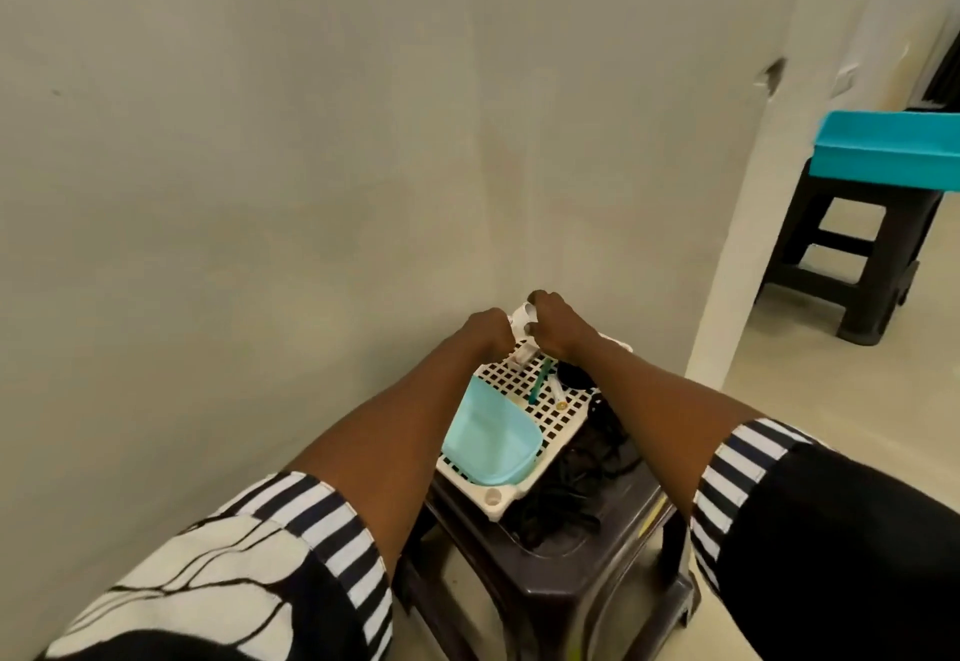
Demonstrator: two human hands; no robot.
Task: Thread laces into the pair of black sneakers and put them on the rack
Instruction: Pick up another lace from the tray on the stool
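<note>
The fingers of the left hand [488, 330] are curled in toward the palm and turned away from the camera, so what they pinch cannot be told for sure. The fingers of the right hand [556, 325] are curled too, closed on a small white thing [521, 320] that shows between the two fists. Both hands sit at the far end of a white grid tray [561, 408], close to the wall [311, 141].

On the tray, on its near left part, lies a pale blue dish [491, 439]. Farther in, toward the hands, lies a green stick [537, 382], with a small black round thing [574, 374] to its right. Just to the right of the tray, touching its edge, is a loose heap of black laces [582, 473]. The tray and the laces rest on a dark stool [587, 572], which stands on the floor against the wall.

Both forearms reach out over the tray, with striped sleeves [332, 530] at the near end.

Far to the right of the tray, past the wall's corner, a second dark stool [852, 265] carries a teal tray [888, 146]. No sneakers or rack are in view.
</note>
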